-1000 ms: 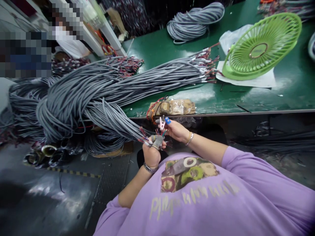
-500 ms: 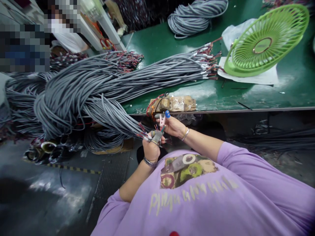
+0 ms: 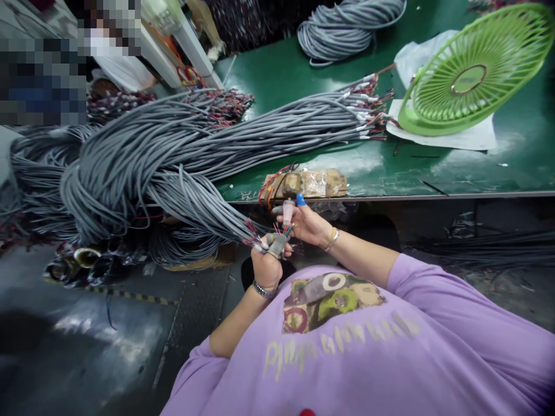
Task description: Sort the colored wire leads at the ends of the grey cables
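Note:
My left hand, with grey coverings on its fingers, is closed around the end of a grey cable. Thin coloured wires fan out above those fingers. Just to the right, my right hand is closed on a small pale pink tool, blurred, its kind unclear. A blue cover sits on the right thumb. The tool's lower end is at the wires; whether it touches them I cannot tell. Beside my left hand lies a bundle of grey cables with stripped, coloured ends.
On the green table lie more grey cables, a coiled cable and a green fan on white paper. A wooden block with wires is at the table's front edge. Another person's white sleeve shows at upper left.
The pink tool has turned slightly and is now blurred, and my right thumb has shifted a little right. My left hand keeps its grip in nearly the same place.

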Demonstrator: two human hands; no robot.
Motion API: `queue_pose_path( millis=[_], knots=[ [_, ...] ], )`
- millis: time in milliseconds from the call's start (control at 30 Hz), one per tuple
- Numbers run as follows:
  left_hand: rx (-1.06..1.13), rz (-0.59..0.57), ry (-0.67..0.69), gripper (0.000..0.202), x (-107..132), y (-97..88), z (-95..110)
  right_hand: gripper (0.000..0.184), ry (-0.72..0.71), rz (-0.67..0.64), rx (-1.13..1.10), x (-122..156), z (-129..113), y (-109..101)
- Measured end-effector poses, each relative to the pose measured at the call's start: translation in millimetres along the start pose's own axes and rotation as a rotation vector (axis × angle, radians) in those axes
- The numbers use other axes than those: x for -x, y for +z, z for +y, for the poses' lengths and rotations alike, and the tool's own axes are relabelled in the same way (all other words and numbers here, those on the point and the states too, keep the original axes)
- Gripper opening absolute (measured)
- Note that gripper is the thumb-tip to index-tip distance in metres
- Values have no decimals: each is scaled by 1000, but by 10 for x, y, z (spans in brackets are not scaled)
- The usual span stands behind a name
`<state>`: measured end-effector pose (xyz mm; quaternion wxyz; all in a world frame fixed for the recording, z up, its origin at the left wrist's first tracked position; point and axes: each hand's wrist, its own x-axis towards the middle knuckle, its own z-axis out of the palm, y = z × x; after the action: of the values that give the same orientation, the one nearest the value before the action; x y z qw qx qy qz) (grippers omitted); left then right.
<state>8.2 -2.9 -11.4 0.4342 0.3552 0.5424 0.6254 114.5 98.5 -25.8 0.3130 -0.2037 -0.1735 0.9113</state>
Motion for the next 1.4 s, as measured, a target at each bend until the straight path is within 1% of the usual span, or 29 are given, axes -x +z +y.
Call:
queue_pose_path(
  millis=[100, 200, 267, 367, 500, 633, 700, 800, 867, 1000, 1067, 1133, 1233, 1300, 1400],
  knots=[
    [11, 5, 10, 19, 46, -19, 5, 42, -21, -3, 30, 55, -15, -7],
    [16, 25, 25, 17, 66, -24, 6, 25, -106, 6, 88, 87, 0, -16],
    [14, 32, 26, 17, 62, -16, 11, 19, -142, 8, 123, 99, 18, -20],
    [14, 39, 28, 17, 41, 6, 25, 21, -136, 16, 135, 110, 32, -16],
    [3, 55, 31, 18, 2, 32, 27, 26, -125, 61, 143, 130, 12, 18],
    [-14, 70, 20, 18, -37, 43, -2, 20, -136, 89, 155, 151, -28, 59],
    [-13, 65, 16, 17, -47, 45, -12, 19, -112, 99, 163, 153, -44, 70],
    [-6, 54, 15, 16, -47, 49, -6, 28, -90, 87, 182, 136, -51, 67],
    [-1, 57, 22, 16, -40, 54, 12, 36, -151, 91, 218, 113, -36, 52],
    [1, 53, 29, 17, -32, 62, 39, 48, -427, 221, 410, 43, 29, 3],
    [-11, 49, 26, 17, -35, 64, 34, 52, -491, 250, 472, 0, 64, -25],
    [-26, 50, 20, 18, -42, 64, 20, 55, -452, 205, 445, -42, 91, -47],
    [-33, 47, 16, 19, -54, 61, -6, 56, -279, 107, 315, -90, 96, -55],
    [-27, 41, 15, 19, -59, 58, -18, 54, -182, 103, 226, -108, 81, -42],
    [-19, 40, 17, 18, -59, 50, -28, 49, -131, 132, 117, -128, 60, -16]
  ],
)
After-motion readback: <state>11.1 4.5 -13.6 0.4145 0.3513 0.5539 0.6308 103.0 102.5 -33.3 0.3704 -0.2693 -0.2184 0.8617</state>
